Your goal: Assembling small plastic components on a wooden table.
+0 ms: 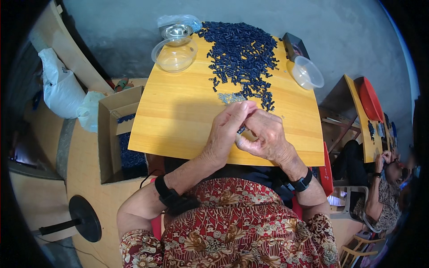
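My left hand [225, 130] and my right hand [268, 134] meet above the near part of the yellow table [178, 116], fingertips together. Between them a small dark plastic piece [241, 129] peeks out, pinched; most of it is hidden by my fingers. Both hands are closed around it, and which one bears it more I cannot tell. Just beyond my fingers lies a small patch of silvery metal pieces [229, 98]. Farther back spreads a large heap of small dark plastic pieces [243, 49], trailing toward my hands.
Clear plastic bowls stand at the back left [175, 60] and right [308, 73], near a dark tray [295, 46]. A cardboard box [109, 147] with dark pieces is left of the table; a red bin [328, 172] is right. Another person [380, 203] sits far right.
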### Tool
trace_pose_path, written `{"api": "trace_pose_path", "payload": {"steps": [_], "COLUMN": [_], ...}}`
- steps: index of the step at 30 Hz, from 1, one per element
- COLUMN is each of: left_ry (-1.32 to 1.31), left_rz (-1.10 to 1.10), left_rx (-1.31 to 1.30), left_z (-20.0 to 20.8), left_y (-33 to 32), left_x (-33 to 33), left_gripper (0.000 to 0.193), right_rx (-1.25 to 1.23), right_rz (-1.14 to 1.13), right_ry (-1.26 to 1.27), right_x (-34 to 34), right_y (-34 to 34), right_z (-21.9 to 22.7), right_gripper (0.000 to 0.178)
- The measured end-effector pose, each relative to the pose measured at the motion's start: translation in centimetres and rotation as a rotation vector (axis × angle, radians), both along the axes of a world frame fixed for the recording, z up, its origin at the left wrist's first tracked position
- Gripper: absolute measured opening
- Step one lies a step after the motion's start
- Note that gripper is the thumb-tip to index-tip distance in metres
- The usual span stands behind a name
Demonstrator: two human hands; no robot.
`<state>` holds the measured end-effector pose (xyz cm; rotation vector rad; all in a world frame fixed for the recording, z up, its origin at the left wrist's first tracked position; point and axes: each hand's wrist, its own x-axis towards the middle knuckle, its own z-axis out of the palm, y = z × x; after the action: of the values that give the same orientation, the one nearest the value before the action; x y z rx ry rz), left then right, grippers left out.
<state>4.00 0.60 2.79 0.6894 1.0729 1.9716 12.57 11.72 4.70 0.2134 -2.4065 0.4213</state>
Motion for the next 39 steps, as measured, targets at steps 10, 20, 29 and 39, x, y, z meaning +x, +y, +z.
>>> {"api": "trace_pose_path", "payload": {"steps": [10, 20, 29, 39], "left_ry": [0.135, 0.126, 0.109, -0.076], "left_rz": [-0.072, 0.013, 0.066, -0.05], "left_rx": [0.053, 0.035, 0.04, 0.081], "left_z": [1.7, 0.1, -0.3, 1.1], "left_y": [0.5, 0.8, 1.2, 0.7], "left_x": [-0.1, 0.2, 0.4, -0.1], "left_gripper": [0.052, 0.05, 0.051, 0.042], "right_rx": [-0.073, -0.11, -0.11, -0.118], "right_rz": [-0.03, -0.013, -0.016, -0.014], "right_ry": [-0.041, -0.015, -0.063, -0.062], "right_x": [0.0, -0.1, 0.0, 0.2], "right_y": [-0.4, -0.6, -0.4, -0.5], "right_z": [0.0, -1.1, -2.2, -0.5], "right_gripper": [0.02, 0.024, 0.021, 0.019]}}
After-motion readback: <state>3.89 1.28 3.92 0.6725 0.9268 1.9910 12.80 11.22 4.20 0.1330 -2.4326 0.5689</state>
